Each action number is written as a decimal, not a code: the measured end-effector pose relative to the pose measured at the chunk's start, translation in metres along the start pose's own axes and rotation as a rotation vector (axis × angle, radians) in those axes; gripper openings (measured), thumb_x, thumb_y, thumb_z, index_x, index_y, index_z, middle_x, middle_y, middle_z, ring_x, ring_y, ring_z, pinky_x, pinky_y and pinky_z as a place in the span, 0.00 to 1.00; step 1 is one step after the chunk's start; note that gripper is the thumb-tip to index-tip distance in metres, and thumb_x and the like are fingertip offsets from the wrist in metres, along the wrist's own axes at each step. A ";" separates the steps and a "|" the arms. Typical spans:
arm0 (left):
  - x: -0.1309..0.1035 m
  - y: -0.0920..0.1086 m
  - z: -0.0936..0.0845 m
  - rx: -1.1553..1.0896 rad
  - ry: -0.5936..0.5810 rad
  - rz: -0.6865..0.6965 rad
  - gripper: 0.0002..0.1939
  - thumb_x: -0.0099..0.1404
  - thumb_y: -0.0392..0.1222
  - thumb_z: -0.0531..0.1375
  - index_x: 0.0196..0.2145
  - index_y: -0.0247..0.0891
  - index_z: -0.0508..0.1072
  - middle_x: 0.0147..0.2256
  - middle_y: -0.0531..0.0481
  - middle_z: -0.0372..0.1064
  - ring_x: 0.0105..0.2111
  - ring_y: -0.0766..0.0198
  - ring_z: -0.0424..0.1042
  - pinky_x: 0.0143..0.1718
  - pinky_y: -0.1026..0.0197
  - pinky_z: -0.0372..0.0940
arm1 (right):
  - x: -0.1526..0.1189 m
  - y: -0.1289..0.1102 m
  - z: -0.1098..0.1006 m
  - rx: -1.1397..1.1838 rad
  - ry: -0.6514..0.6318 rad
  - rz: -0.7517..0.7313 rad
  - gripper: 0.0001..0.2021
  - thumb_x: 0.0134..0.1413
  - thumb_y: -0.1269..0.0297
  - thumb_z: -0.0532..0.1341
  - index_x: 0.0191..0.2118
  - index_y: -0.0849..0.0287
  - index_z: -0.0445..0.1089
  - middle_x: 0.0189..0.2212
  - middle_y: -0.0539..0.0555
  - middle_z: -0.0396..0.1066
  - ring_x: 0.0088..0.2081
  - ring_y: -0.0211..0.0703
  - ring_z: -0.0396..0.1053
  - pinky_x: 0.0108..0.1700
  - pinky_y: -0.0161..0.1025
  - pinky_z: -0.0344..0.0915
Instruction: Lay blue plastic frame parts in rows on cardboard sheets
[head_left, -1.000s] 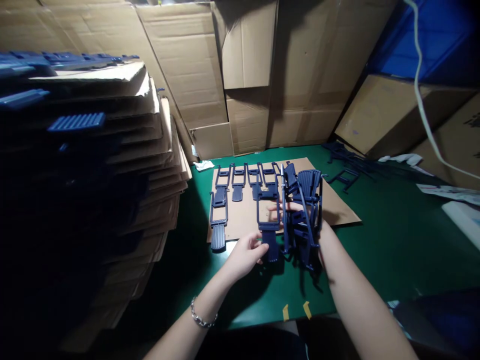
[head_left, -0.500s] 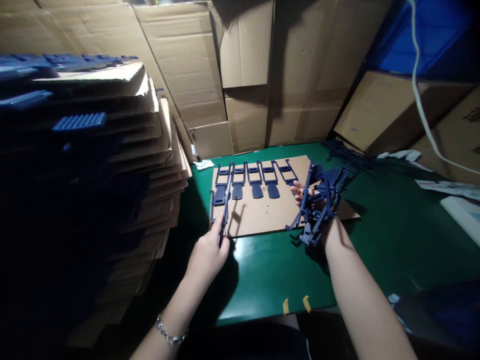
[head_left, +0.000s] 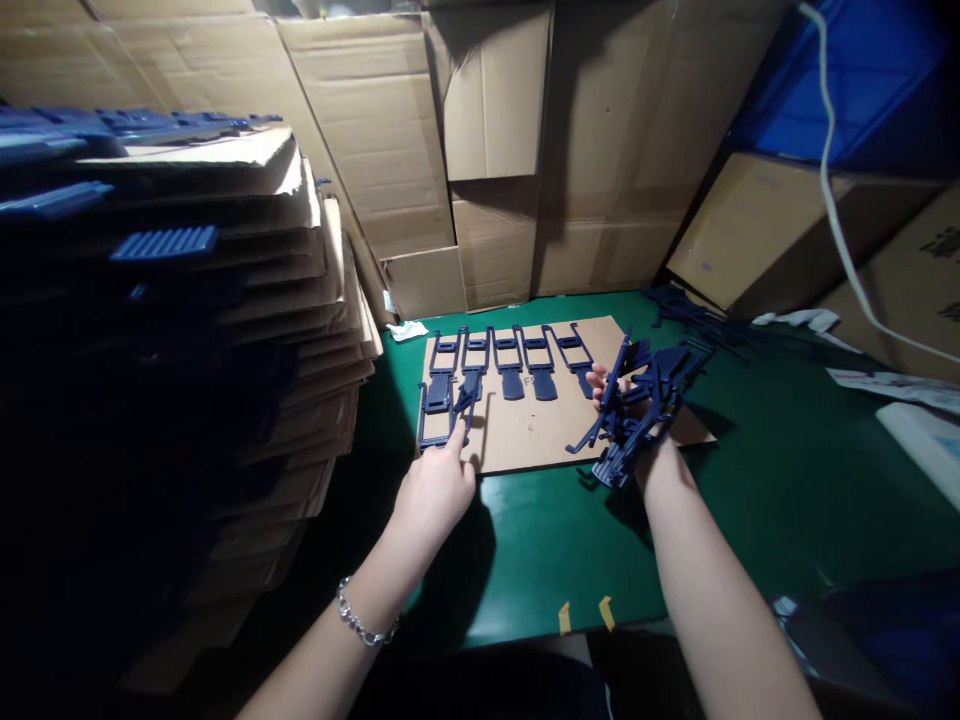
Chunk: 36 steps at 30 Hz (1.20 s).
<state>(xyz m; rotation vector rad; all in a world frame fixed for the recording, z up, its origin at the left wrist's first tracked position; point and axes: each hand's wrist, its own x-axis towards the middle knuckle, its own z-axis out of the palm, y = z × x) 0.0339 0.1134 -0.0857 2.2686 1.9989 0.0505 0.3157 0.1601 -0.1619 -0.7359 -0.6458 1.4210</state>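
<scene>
My left hand [head_left: 439, 482] is closed on a dark blue plastic frame [head_left: 466, 400], which is tilted over the near left part of a cardboard sheet [head_left: 555, 435]. Several similar frames lie in a row along the sheet's far side, among them one with a flat dark paddle [head_left: 544, 386]. Another frame [head_left: 435, 425] rests at the sheet's left edge. On the right, a tangled bunch of blue frames [head_left: 649, 400] is held in my right hand [head_left: 598, 385]; its fingertips show at the left of the bunch, and the bunch covers most of the palm.
At the left stands a tall stack of cardboard sheets [head_left: 326, 300] with blue parts between them. More loose blue parts [head_left: 694, 318] lie at the back right of the green table [head_left: 540, 540]. A white cable [head_left: 829, 180] hangs at the right, before cardboard boxes.
The frame in my left hand has turned from nearly upright and swung lower over the sheet. My left hand has moved slightly right. The bunch in my right hand has barely shifted.
</scene>
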 end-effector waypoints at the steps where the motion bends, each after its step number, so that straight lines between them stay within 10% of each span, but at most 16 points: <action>1: 0.000 -0.001 -0.001 0.009 0.009 -0.001 0.29 0.58 0.39 0.47 0.59 0.48 0.52 0.34 0.43 0.71 0.31 0.50 0.71 0.31 0.55 0.63 | 0.001 -0.001 0.000 0.023 0.006 0.009 0.15 0.48 0.67 0.56 0.44 0.56 0.68 0.41 0.52 0.70 0.32 0.36 0.70 0.31 0.31 0.71; 36: 0.031 0.026 0.022 0.121 -0.092 0.061 0.16 0.62 0.45 0.48 0.45 0.37 0.64 0.31 0.42 0.70 0.31 0.51 0.71 0.29 0.56 0.65 | 0.012 -0.008 -0.007 0.094 -0.022 0.112 0.14 0.48 0.70 0.54 0.42 0.57 0.68 0.37 0.51 0.72 0.27 0.33 0.69 0.29 0.30 0.70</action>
